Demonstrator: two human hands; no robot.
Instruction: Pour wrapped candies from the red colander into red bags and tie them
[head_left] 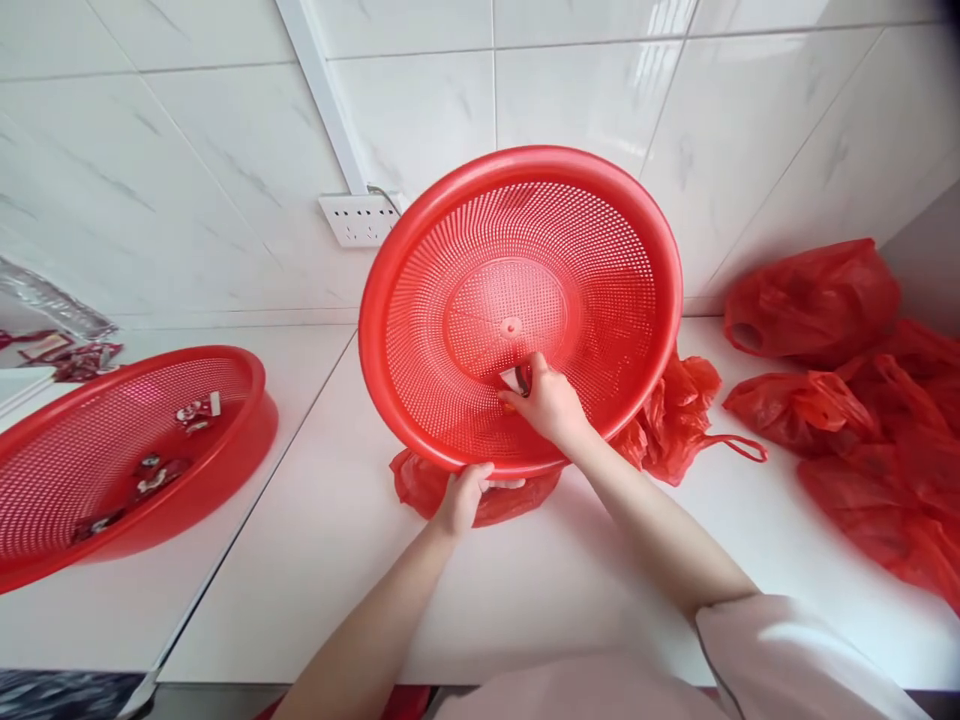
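A round red plastic colander basket (420, 385) is tilted up with its open side facing me. My left hand (466, 497) is closed on its lower rim, thumb over the edge and fingers beneath. Inside the basket, my right hand (551, 395) pinches a small packet (515, 379), pale with a dark part; its print is too small to read. A bit of orange shows just below that packet. Under and behind the basket lies a crumpled red plastic bag (667, 425), partly hidden by it.
To the left stands another red basket (259, 400) with several small wrapped packets (161, 475). Filled red plastic bags (814, 295) lie at the right. A power socket strip (360, 220) is on the tiled wall. More wrapped packets (86, 360) lie at the far left.
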